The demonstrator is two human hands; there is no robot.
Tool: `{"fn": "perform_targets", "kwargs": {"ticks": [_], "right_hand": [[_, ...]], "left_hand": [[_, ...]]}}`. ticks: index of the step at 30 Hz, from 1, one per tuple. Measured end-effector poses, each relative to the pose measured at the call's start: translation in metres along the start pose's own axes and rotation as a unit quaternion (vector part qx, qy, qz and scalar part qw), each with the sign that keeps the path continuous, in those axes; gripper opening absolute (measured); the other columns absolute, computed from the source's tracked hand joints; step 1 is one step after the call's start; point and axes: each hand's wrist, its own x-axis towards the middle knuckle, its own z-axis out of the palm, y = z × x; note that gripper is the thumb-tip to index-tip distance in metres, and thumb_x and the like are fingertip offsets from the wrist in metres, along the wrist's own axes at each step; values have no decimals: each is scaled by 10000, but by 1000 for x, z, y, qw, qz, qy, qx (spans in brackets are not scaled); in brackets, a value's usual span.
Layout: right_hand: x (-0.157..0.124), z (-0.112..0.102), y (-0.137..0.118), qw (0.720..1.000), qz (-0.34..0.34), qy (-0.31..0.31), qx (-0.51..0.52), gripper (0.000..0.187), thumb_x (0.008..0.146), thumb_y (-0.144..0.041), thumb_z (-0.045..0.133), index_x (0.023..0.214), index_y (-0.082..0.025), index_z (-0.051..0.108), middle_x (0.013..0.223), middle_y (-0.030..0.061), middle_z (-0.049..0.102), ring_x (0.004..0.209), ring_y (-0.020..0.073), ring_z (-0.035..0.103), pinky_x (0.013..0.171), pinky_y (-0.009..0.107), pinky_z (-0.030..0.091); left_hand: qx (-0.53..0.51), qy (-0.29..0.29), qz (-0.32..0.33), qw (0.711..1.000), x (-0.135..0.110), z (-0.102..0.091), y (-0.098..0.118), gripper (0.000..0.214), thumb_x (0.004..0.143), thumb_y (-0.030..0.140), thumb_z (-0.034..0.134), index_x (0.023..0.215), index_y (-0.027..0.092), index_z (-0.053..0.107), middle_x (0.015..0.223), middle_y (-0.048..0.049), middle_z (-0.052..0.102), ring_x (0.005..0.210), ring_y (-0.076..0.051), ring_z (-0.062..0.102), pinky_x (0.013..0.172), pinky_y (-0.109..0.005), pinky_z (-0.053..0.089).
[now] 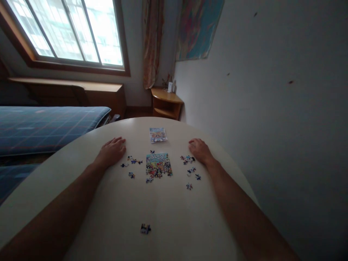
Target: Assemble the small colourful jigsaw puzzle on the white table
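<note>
My left hand [112, 150] rests palm down on the white table, its fingers stretched out and slightly apart, holding nothing. Just right of it lies a group of loose puzzle pieces [133, 160]. Across the table my right hand [200, 149] also lies palm down with nothing in it, beside more loose pieces [187, 159]. Between the hands is a partly joined jigsaw puzzle [158, 165], colourful, with an uneven lower edge. A small printed picture sheet [158, 135] with a similar design lies beyond it. One single puzzle piece [145, 228] sits close to me.
The round white table [168, 214] has a curved far edge. A plaid mattress [49, 127] is at the left. A wooden corner shelf [167, 96] stands past the table, and a white wall [258, 108] runs along the right.
</note>
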Motion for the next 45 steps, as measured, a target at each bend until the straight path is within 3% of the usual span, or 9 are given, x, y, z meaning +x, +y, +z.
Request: {"fn": "perform_targets", "kwargs": {"ticks": [10, 16, 45], "right_hand": [[3, 0, 1, 991, -97, -18, 87, 162, 842, -256, 606, 965, -192, 690, 1204, 86, 654, 1162, 212, 576, 1064, 364, 393], [3, 0, -1, 991, -92, -8, 93, 159, 841, -259, 604, 957, -187, 685, 1199, 99, 651, 1139, 237, 583, 1046, 400, 404], [1, -2, -8, 994, -88, -24, 65, 179, 878, -247, 565, 1015, -178, 659, 1209, 90, 643, 1156, 212, 560, 1065, 346, 370]], "left_hand": [[-37, 30, 63, 997, 1, 8, -3, 545, 934, 393, 296, 1358, 158, 546, 1472, -109, 483, 1367, -285, 431, 1157, -452, 336], [-29, 31, 54, 998, 0, 5, 2, 536, 935, 395, 293, 1352, 179, 551, 1465, -100, 489, 1346, -297, 454, 1134, -464, 364], [-44, 27, 47, 998, -1, 4, 2, 534, 928, 402, 288, 1347, 191, 544, 1457, -90, 496, 1344, -299, 451, 1153, -452, 338]]}}
